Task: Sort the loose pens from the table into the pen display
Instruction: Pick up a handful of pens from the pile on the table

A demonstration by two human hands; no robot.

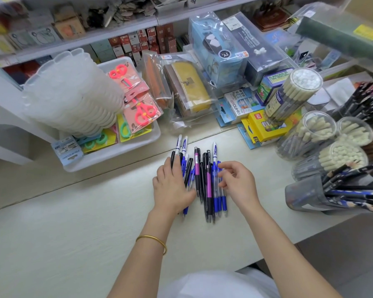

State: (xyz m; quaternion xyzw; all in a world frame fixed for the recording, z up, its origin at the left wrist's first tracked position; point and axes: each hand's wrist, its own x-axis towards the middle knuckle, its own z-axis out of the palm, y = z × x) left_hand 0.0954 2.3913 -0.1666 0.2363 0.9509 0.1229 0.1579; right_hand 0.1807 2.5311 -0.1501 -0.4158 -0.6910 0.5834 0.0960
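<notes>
A loose pile of pens [202,179], blue, black, purple and white, lies in the middle of the pale table [73,233]. My left hand [172,186] rests flat on the pile's left side, fingers spread over several pens. My right hand [237,183] hovers at the pile's right side, its fingers curled and touching a blue pen [219,168]. The pen display [323,190], a set of clear holders full of pens and pencils, stands at the right edge of the table.
A white tray [121,151] with scissors packs and stacked white plastic dishes [73,97] stands at the back left. Pencil cases, boxes and clear tubs of pencils [293,93] crowd the back. The table edge drops off at the lower right.
</notes>
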